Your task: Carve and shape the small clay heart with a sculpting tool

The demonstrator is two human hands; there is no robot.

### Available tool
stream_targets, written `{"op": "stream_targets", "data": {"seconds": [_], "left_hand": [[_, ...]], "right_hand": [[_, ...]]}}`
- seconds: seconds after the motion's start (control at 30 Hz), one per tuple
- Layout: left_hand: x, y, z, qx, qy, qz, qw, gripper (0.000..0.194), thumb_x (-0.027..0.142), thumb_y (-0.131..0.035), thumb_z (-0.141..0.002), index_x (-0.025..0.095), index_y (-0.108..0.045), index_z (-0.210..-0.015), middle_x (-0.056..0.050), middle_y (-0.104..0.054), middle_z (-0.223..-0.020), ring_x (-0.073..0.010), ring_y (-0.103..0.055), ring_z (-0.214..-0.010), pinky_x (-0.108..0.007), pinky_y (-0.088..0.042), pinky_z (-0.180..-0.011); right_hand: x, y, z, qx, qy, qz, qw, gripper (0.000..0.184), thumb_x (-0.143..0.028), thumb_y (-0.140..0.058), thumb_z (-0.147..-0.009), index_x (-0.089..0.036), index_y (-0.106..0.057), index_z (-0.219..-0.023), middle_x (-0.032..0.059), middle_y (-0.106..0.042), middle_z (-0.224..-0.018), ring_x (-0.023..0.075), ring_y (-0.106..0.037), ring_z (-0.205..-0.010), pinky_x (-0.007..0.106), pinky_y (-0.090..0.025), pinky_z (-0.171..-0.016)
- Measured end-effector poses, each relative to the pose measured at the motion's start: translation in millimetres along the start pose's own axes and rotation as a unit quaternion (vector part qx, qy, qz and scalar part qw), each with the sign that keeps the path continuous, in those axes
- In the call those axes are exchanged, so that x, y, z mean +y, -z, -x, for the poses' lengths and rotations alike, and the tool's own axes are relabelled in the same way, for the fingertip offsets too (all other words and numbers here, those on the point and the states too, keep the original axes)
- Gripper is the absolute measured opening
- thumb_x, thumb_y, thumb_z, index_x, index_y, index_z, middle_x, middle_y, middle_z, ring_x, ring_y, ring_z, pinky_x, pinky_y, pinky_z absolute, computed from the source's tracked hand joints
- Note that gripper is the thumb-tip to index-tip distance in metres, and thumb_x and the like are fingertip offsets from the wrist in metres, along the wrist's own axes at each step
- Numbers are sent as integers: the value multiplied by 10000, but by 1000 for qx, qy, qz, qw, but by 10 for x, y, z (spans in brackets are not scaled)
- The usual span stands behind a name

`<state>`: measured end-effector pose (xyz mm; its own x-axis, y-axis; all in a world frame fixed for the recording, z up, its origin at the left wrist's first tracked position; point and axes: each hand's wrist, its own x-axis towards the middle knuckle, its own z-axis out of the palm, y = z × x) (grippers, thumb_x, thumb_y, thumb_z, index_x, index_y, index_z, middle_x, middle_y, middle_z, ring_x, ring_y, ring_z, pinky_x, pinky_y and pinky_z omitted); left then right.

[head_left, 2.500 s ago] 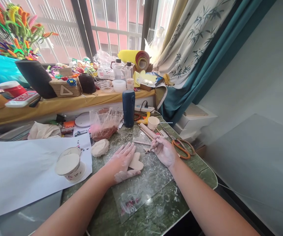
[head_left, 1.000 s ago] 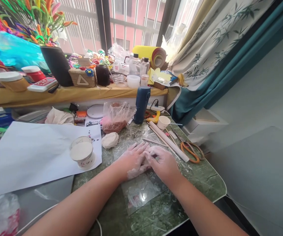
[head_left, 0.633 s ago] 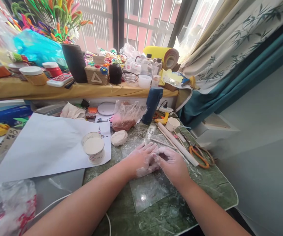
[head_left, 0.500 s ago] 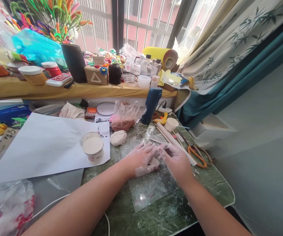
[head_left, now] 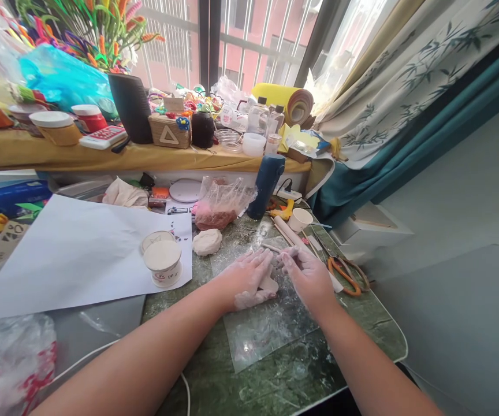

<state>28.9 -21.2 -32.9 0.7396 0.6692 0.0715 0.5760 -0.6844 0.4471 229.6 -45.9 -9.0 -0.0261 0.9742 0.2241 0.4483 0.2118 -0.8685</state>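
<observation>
My left hand (head_left: 249, 277), dusted white, lies flat with fingers stretched over a pale, flat piece of clay (head_left: 269, 283). Most of the piece is hidden under the palm; one rounded lobe shows past the thumb. Just to the right, my right hand (head_left: 312, 280) is closed in a pinch, fingertips beside the left fingers. What it pinches is too small and hidden to make out. Beneath both hands lies a clear plastic sheet (head_left: 258, 338) smeared with white powder. A thin grey stick (head_left: 271, 248) rests beyond the fingertips. A lump of pale clay (head_left: 207, 242) sits behind my left hand.
Stacked paper cups (head_left: 163, 263) stand on white paper (head_left: 89, 254) at left. Behind are a bag of reddish-brown material (head_left: 219, 214) and a blue bottle (head_left: 267, 186). To the right lie a rolling pin (head_left: 290, 231), orange-handled scissors (head_left: 345, 277) and a small cup (head_left: 300, 219).
My right hand came in from the right to my left hand, then drew slightly back, uncovering some of the clay. The left hand stays flat on it. The view swung left.
</observation>
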Motion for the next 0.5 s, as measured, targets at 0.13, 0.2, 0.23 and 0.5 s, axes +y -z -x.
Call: {"op": "stream_targets", "data": {"seconds": [0.13,0.2,0.23,0.5], "left_hand": [[13,19,-3,0,13,9,1000,964,669,-593,-905,117,-258,-1621,-195,-293,-1675,-372,-221,-1572,-505,-204,-1277],[13,31,0,-2,15,11,1000,958,661,-618,-893,103,-300,-1604,-200,-330,-1659,-371,-241,-1566,-504,-215,-1276],[6,37,3,0,19,13,1000,986,675,-644,-868,96,-317,-1596,-208,-350,-1648,-377,-252,-1562,-504,-228,-1273],[-145,79,-2,37,9,43,998,825,656,-818,-715,164,-612,-1345,-170,-555,-1500,-358,-479,-1434,-467,-378,-1212]], "right_hand": [[69,-1,-29,-32,14,-20,999,270,-467,-587,-992,-243,-720,-921,53,-729,-915,236,-675,-820,359,-544,-781],[82,7,-38,-30,31,-8,999,267,-462,-573,-1000,-246,-716,-934,58,-727,-943,236,-664,-837,363,-534,-798],[86,14,-43,-19,35,-2,999,269,-462,-563,-1006,-247,-710,-939,56,-723,-939,233,-656,-826,364,-528,-798],[112,36,-66,-25,40,-24,999,307,-474,-493,-1040,-242,-685,-986,62,-702,-981,219,-641,-823,364,-512,-814]]}}
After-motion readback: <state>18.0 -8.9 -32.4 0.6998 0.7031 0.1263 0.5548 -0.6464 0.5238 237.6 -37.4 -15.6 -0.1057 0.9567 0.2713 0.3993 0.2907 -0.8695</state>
